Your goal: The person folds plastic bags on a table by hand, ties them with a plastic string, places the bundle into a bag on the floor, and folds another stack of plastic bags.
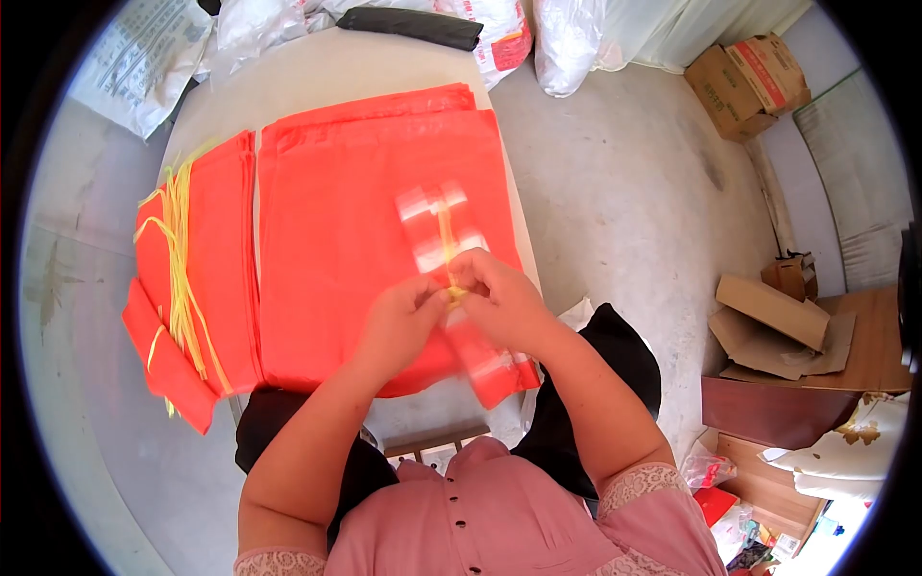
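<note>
Across the left of the table [307, 65], yellow strips [180, 240] lie over a narrower red stack [223, 221]. Beside it spreads a wider red stack [336, 206]. Over that one's right part, the left hand [399, 322] and right hand [504, 300] meet, thumbs and fingertips pinching a yellow tie [455, 291] around a blurred red-and-white bundle [485, 363]. Its long axis slants from upper left, away from the body, to lower right, near the table's front edge.
</note>
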{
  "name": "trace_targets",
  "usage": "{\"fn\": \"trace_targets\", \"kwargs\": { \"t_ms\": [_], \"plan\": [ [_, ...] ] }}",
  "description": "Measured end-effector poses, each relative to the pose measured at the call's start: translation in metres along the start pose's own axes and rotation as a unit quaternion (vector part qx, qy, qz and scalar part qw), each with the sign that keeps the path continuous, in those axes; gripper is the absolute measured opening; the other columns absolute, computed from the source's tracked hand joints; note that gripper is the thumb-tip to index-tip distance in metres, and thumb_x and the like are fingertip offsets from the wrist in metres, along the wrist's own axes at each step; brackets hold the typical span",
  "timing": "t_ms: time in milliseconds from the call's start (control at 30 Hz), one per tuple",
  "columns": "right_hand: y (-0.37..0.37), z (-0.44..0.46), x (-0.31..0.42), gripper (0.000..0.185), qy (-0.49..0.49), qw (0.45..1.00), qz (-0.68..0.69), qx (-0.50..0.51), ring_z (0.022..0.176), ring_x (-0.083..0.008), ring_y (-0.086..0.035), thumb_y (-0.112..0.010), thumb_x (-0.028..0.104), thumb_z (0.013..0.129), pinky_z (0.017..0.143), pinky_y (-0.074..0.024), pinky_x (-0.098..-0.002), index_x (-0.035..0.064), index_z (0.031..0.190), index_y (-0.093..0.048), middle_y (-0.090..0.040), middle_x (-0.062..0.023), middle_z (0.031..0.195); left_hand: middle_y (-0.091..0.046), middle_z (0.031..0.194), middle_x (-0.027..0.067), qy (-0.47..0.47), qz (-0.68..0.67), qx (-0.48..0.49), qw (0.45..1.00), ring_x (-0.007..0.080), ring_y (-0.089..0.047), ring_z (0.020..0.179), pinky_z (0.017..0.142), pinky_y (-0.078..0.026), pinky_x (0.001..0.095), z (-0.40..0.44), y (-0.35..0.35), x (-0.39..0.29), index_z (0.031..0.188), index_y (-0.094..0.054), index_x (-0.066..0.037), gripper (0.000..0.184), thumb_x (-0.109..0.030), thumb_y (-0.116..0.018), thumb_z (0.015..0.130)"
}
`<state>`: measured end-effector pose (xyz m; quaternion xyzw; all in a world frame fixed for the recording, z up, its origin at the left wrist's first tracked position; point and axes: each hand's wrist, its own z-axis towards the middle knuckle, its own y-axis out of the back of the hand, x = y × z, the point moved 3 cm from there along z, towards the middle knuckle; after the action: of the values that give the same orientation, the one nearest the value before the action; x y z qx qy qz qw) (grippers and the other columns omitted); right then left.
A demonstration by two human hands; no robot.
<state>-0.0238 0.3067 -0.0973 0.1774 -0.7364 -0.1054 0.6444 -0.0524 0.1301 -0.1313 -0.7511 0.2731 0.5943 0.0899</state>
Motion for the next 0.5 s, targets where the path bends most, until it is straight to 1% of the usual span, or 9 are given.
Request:
{"fn": "trace_targets", "kwargs": {
  "t_ms": [33, 133, 233, 333, 433, 500],
  "plan": [
    [0.000, 0.000, 0.000, 0.028, -0.041, 0.998, 0.033, 0.021, 0.081, -0.0240, -0.064, -0.067, 0.009, 0.090, 0.072, -0.0521, -0.0367, 0.0033, 0.117, -0.062, -0.064, -0.0112, 0.093, -0.064, 0.081, -0.0023, 0.006, 0.002, 0.002, 1.000, 0.0037, -0.051, 0.069, 0.060, -0.040, 0.0226, 0.001, 0.000, 0.000, 0.101, -0.066, -0.002, 0.018, -0.016, -0.059, 0.109],
    [0.002, -0.001, 0.010, 0.026, -0.051, 0.998, -0.001, 0.031, 0.079, -0.0227, -0.062, -0.065, 0.007, 0.091, 0.072, -0.0512, -0.0363, 0.0039, 0.116, -0.061, -0.062, -0.0098, 0.092, -0.062, 0.080, -0.0031, 0.005, -0.016, 0.015, 1.000, 0.0033, -0.047, 0.065, 0.057, -0.038, 0.0223, 0.003, -0.001, 0.001, 0.101, -0.065, -0.003, 0.018, -0.017, -0.058, 0.109],
    [0.003, -0.002, 0.007, 0.027, -0.013, 0.999, -0.026, 0.029, 0.079, -0.0231, -0.062, -0.065, 0.006, 0.090, 0.072, -0.0514, -0.0362, 0.0038, 0.116, -0.060, -0.061, -0.0101, 0.091, -0.063, 0.079, -0.0027, 0.006, -0.033, 0.007, 0.999, 0.0030, -0.047, 0.064, 0.056, -0.037, 0.0217, 0.003, -0.003, -0.001, 0.101, -0.066, -0.003, 0.017, -0.017, -0.058, 0.109],
    [0.006, -0.004, 0.001, 0.027, 0.018, 0.999, -0.036, 0.004, 0.079, -0.0246, -0.063, -0.064, 0.004, 0.089, 0.073, -0.0517, -0.0369, 0.0040, 0.117, -0.060, -0.062, -0.0108, 0.091, -0.064, 0.079, -0.0024, 0.022, -0.056, 0.007, 0.998, 0.0025, -0.047, 0.063, 0.055, -0.037, 0.0208, 0.002, -0.002, -0.004, 0.101, -0.066, -0.004, 0.017, -0.016, -0.058, 0.109],
    [0.006, -0.005, -0.001, 0.030, 0.032, 0.998, -0.061, 0.000, 0.081, -0.0261, -0.064, -0.063, 0.004, 0.090, 0.074, -0.0523, -0.0376, 0.0046, 0.119, -0.061, -0.064, -0.0111, 0.091, -0.064, 0.078, -0.0022, 0.023, -0.055, 0.005, 0.998, 0.0020, -0.047, 0.062, 0.054, -0.037, 0.0203, 0.003, -0.003, -0.003, 0.102, -0.067, -0.004, 0.016, -0.015, -0.058, 0.109],
    [0.006, -0.005, 0.003, 0.031, 0.019, 0.998, -0.057, 0.009, 0.082, -0.0267, -0.065, -0.062, 0.005, 0.090, 0.075, -0.0525, -0.0378, 0.0054, 0.122, -0.061, -0.064, -0.0111, 0.092, -0.064, 0.078, -0.0023, 0.026, -0.067, 0.009, 0.997, 0.0022, -0.047, 0.062, 0.054, -0.037, 0.0203, 0.003, -0.003, -0.003, 0.102, -0.067, -0.004, 0.016, -0.015, -0.058, 0.109]
  ]
}}
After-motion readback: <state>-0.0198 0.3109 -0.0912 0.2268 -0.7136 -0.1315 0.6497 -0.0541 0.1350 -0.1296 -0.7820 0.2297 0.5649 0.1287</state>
